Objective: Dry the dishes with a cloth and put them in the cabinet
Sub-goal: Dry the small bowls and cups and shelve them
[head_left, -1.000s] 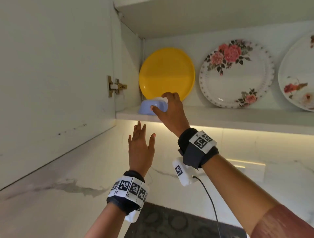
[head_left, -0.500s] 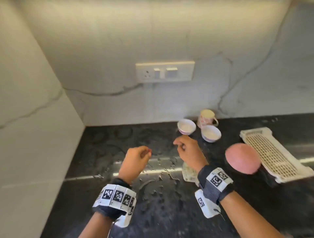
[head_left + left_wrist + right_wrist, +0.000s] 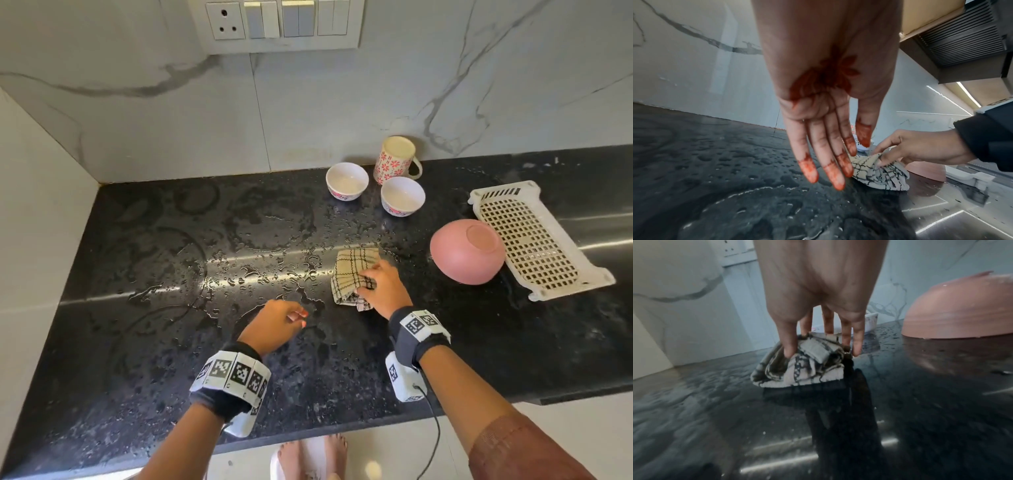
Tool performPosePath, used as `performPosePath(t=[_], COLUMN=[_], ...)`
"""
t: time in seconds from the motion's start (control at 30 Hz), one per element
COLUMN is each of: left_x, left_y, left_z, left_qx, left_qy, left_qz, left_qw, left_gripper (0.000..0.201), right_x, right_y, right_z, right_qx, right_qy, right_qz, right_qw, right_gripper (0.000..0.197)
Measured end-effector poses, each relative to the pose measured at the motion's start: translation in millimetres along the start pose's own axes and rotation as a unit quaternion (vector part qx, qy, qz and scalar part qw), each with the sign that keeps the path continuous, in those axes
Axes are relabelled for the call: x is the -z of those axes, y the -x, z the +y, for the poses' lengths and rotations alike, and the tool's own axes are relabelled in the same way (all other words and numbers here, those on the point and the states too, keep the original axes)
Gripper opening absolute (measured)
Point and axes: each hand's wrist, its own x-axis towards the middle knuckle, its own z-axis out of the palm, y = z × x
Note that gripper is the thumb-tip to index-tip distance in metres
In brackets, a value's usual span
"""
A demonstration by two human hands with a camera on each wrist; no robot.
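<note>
Gripping checked cloth point(image 3: 354, 274), right hand point(image 3: 382, 289); no legible writing.

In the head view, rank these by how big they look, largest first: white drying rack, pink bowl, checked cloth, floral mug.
1. white drying rack
2. pink bowl
3. checked cloth, partly covered by the right hand
4. floral mug; it stands farther from the camera, so its last place is unsure.

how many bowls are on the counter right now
3: two small white bowls upright near the mug, and a pink bowl upside down beside the rack.
</note>
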Motion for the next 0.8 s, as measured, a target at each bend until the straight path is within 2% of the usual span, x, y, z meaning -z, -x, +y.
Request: performPosePath(t=[0.1,0.17,0.23,0.33,0.4,0.47,0.57,0.6,0.7,0.8], left_x=[2.8,4.9,6.7,11.9,18.0,25.6,45.7,54.0,80.3,105.2], left_y=[-3.6,-6.3,-9.5,-14.6,-17.0,-18.1,-18.5,-17.9,-8.9,5.6], left_z=[6.4,13.9,23.9,42.9,59.5,74.3,82.9,82.3,89.0,100.3], left_qx=[0.004,0.011,0.02,0.026,0.018,-0.009,-0.051,-0.059,-0.073,-0.088], left_qy=[0.014,0.027,0.047,0.08,0.113,0.132,0.105,0.096,0.075,0.035], left_qz=[0.018,0.031,0.047,0.064,0.072,0.096,0.171,0.177,0.146,0.099], left_qw=[1.0,0.999,0.998,0.994,0.991,0.986,0.978,0.978,0.984,0.991], left_gripper=[0.023,0.027,0.04,0.072,0.081,0.071,0.04,0.034,0.032,0.03], right_x=[5.2,16.0,32.6,59.9,82.1,103.9,135.8,145.9,172.3,188.0], right_y=[-3.9,-3.9,-2.4,1.0,4.6,10.2,20.1,23.4,26.0,26.3], right_z=[-10.4,-23.8,-41.1,-67.8,-87.7,-107.4,-132.6,-138.7,-146.8,-147.8], right_qx=[0.0,-0.029,-0.032,0.031,0.1,0.154,0.196,0.197,0.202,0.188], right_qy=[-0.08,-0.099,-0.092,-0.035,-0.004,0.012,0.04,0.046,0.036,-0.047], right_qz=[0.072,0.097,0.108,0.087,0.046,-0.003,-0.047,-0.053,-0.039,-0.018], right_qw=[0.994,0.99,0.989,0.995,0.994,0.988,0.979,0.978,0.978,0.981], right_gripper=[0.017,0.026,0.029,0.037,0.045,0.041,0.014,0.017,0.03,0.032])
